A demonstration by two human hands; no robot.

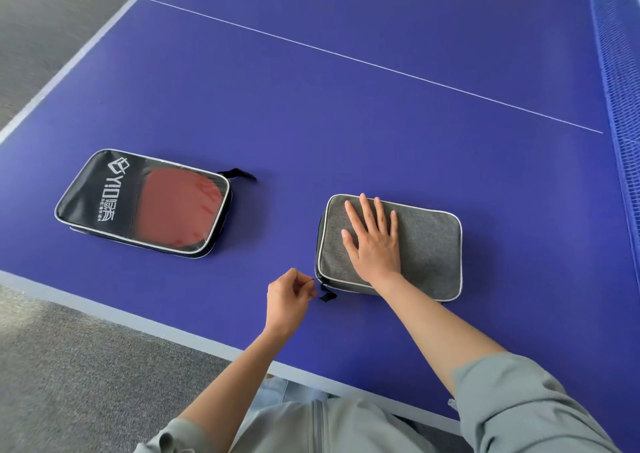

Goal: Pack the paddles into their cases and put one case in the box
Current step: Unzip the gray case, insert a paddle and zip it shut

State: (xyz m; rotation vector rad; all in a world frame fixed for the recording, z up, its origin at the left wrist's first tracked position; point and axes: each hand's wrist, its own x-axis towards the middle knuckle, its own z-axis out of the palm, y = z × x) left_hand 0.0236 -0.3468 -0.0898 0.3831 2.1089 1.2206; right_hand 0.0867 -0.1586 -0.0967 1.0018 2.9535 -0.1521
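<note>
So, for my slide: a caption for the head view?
Right hand flat on grey case; left hand pinches its zipper pull.

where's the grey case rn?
Head view: the grey case lies flat on the blue table, right of the black case, under the flat right hand; the left hand pinches its zipper pull.

Matt grey woven-cloth case (426, 245) with pale piping, glossy black case (104, 196) with clear plastic window over smooth red paddle rubber (176, 210), smooth matt purple table (346, 123), blue mesh net (616, 72), rough grey carpet (69, 366)
</note>
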